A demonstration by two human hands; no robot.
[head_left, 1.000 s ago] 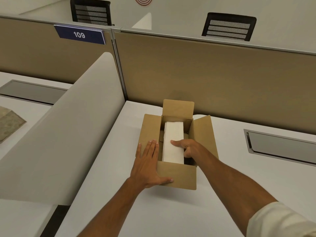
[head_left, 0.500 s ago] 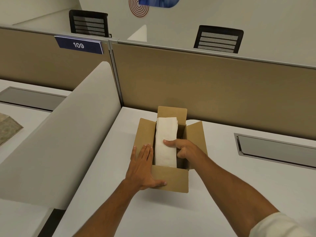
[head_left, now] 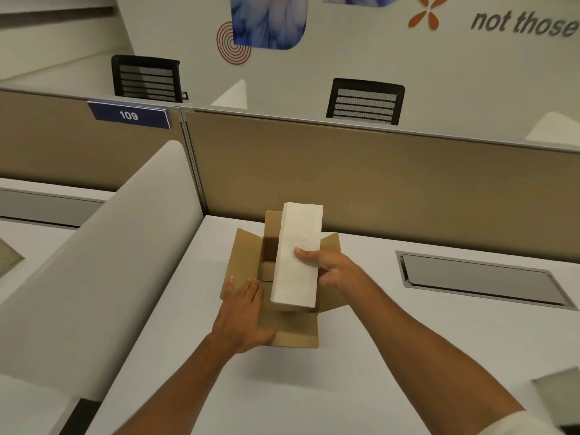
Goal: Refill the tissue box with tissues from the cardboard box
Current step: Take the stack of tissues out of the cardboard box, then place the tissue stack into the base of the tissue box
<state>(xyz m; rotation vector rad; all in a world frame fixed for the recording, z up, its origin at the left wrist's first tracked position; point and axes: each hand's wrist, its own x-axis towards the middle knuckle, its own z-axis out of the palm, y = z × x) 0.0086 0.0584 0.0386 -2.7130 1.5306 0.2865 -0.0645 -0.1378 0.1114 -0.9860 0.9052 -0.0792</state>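
An open brown cardboard box (head_left: 244, 262) stands on the white desk, its flaps spread. My right hand (head_left: 332, 268) grips a tall white stack of tissues (head_left: 298, 255) from its right side and holds it above the box opening. My left hand (head_left: 243, 312) lies flat on the box's left flap and front left corner, pressing it down. The inside of the box is mostly hidden behind the stack. A grey corner (head_left: 558, 390) shows at the lower right edge; I cannot tell whether it is the tissue box.
A curved white divider (head_left: 94, 277) rises to the left of the desk. A tan partition wall (head_left: 376, 177) runs along the back. A recessed grey cable tray (head_left: 480, 281) sits in the desk to the right. Two black chairs stand beyond the partition.
My right hand has lifted the tissue stack up out of the cardboard box. My left hand stayed on the box. My view tilted upward.
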